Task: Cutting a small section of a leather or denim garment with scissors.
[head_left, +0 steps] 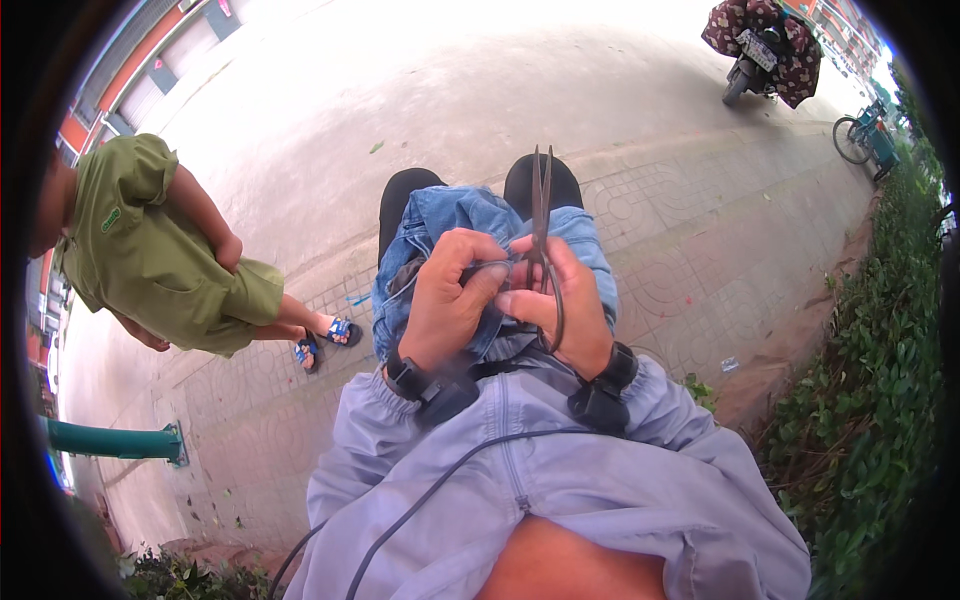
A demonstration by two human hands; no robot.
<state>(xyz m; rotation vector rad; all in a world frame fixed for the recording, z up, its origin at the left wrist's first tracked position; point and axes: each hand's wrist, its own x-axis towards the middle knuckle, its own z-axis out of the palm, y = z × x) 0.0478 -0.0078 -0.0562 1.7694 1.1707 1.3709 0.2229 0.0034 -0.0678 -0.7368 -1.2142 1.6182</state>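
Observation:
Blue denim cloth point(452, 208), perhaps a garment, lies bunched across my lap and over both knees. My left hand point(452, 292) is closed on a fold of it, thumb and forefinger pinched together. Close beside it, my right hand point(572, 305) carries dark metal scissors point(541, 205), their blades pointing away from me and slightly parted. The thumb and fingertips of that hand come near the pinched edge of the denim. Whatever small detail lies between the two hands is too fine to make out.
At the left stands a person in an olive outfit point(180, 270) and blue sandals. A green metal post point(110, 441) juts in below. Leafy hedge point(870, 400) runs along the right. A scooter point(755, 60) and a bicycle point(860, 138) stand farther off. A dark cable point(440, 478) crosses my jacket.

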